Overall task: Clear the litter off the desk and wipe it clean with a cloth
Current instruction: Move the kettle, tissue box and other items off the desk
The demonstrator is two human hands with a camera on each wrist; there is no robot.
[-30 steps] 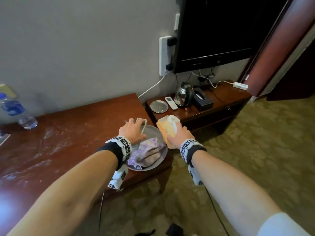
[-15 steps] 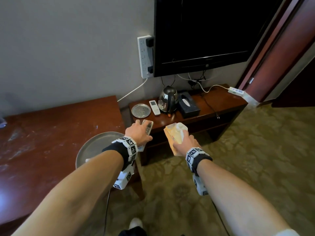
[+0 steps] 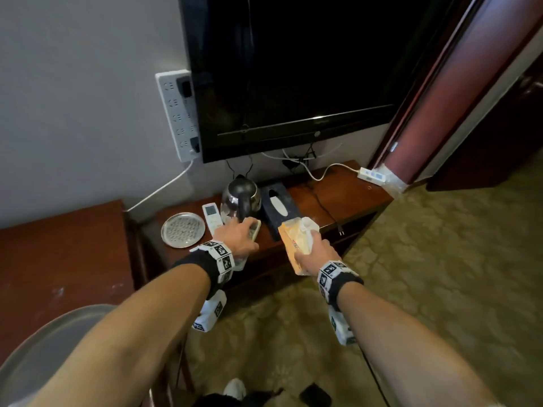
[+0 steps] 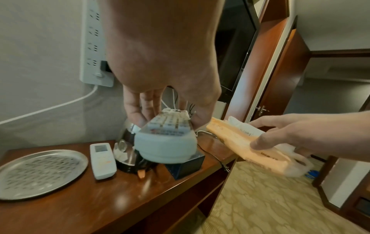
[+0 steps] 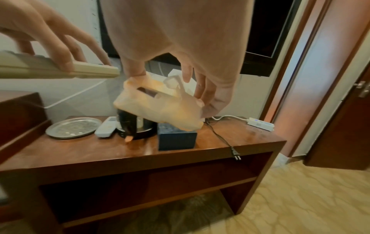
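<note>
My left hand [image 3: 244, 232] grips a pale grey remote control [image 4: 166, 142] from above and holds it over the low side table [image 3: 346, 192], just in front of the kettle [image 3: 241, 195]. In my right hand [image 3: 312, 245] is a soft orange tissue pack [image 3: 293, 239], gripped from above, with white tissue sticking out of its top. The pack [image 5: 160, 107] hangs over a dark tissue box [image 5: 176, 137]. The dark wooden desk [image 3: 58, 259] lies to the left, smeared with pale marks, with a large round metal tray [image 3: 44, 342] at its near edge.
On the low table stand a small perforated metal tray [image 3: 182, 229], a white remote [image 3: 212, 217], and a loose black power cord [image 5: 220, 134] with its plug over the front edge. A television [image 3: 293, 69] and a wall power strip [image 3: 177, 113] hang above. Patterned carpet lies to the right.
Both hands have carried the remote and the tissue pack rightwards, from over the desk's large tray to over the low table. The purple cloth in that tray has left the view.
</note>
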